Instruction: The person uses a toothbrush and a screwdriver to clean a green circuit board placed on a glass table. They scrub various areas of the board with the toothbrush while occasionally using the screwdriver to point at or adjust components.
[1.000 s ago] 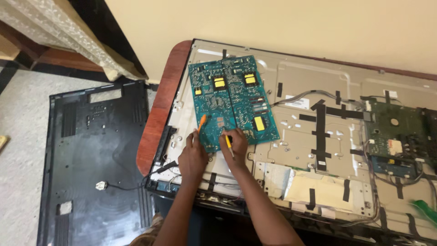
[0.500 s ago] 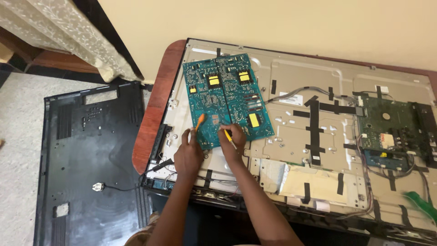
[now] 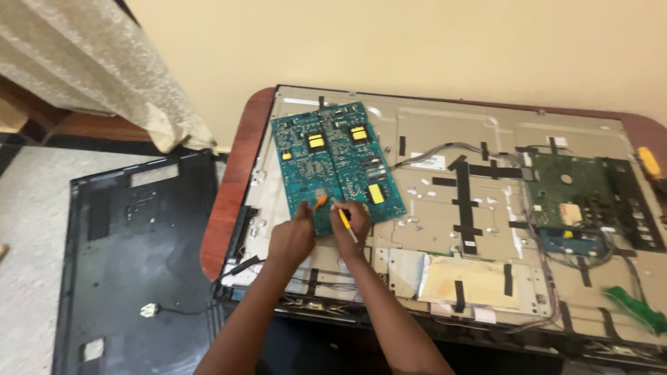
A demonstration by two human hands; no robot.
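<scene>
Two hands on the teal circuit board (image 3: 333,163), lying on the opened TV's metal back panel (image 3: 445,208) at its left end: left hand (image 3: 292,236) fingers clamped on an orange-tipped tool (image 3: 319,201), right hand (image 3: 354,221) pinching a yellow-handled tool (image 3: 345,223). I judge I'm probing the board's near edge; next needs both tips held steady on their spots.

A single head-worn camera looks steeply down and forward from above the person's forearms, at moderate range. It faces a cream wall, with the opened flat-panel television's grey metal back (image 3: 445,215) filling the centre and right of the view, and the detached black plastic rear cover (image 3: 132,257) on the floor at left.
</scene>
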